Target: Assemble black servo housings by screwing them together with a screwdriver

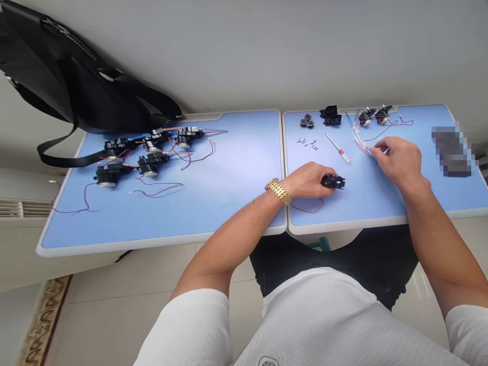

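Note:
My left hand (314, 180), with a gold watch at the wrist, is closed around a small black motor assembly (336, 181) over the right table. A thin dark red wire (308, 209) lies below that hand. My right hand (398, 160) has its thumb and forefinger pinched at the lower end of a bundle of thin clear, blue and orange tubes (359, 140). Between the two hands lies a screwdriver (338, 149) with a clear and red handle. Several tiny screws (307, 144) are scattered to its left.
Small black round parts (306, 121), black housings (331, 116) and two wired motor assemblies (375, 115) sit along the back. A blurred dark phone-like object (452, 151) lies far right. Several wired assemblies (148, 165) occupy the left table (229, 188), beside a black bag (76, 76).

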Action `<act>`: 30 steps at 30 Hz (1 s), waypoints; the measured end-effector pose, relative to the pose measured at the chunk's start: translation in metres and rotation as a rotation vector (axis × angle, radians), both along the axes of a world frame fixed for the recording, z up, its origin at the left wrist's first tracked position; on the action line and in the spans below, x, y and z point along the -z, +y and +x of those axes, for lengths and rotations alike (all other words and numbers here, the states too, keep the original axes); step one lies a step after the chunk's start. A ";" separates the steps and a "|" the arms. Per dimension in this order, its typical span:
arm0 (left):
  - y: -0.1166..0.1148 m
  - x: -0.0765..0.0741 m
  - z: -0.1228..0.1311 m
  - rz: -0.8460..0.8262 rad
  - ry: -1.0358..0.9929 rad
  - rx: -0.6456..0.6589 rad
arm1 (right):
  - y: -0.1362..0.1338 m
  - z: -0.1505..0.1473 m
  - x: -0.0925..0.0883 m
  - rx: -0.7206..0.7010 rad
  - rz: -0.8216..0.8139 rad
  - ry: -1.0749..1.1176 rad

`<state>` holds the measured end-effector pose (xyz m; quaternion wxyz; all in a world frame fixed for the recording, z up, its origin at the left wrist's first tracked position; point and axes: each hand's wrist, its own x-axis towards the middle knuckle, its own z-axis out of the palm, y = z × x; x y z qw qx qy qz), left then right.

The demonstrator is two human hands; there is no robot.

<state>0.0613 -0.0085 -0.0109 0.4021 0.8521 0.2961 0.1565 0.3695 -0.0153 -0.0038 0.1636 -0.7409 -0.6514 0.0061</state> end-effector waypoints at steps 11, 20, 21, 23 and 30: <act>0.000 -0.005 0.001 -0.020 -0.044 -0.015 | -0.012 -0.005 0.001 -0.038 -0.076 -0.054; 0.000 -0.010 0.001 -0.074 -0.008 -0.027 | -0.007 -0.011 -0.008 0.026 -0.190 -0.169; 0.000 -0.011 0.001 -0.078 -0.009 -0.028 | -0.006 -0.011 -0.009 0.029 -0.200 -0.171; 0.000 -0.012 0.001 -0.085 -0.015 -0.029 | -0.005 -0.011 -0.011 0.036 -0.222 -0.176; 0.001 -0.011 0.001 -0.084 -0.010 -0.027 | -0.004 -0.016 -0.015 0.045 -0.232 -0.206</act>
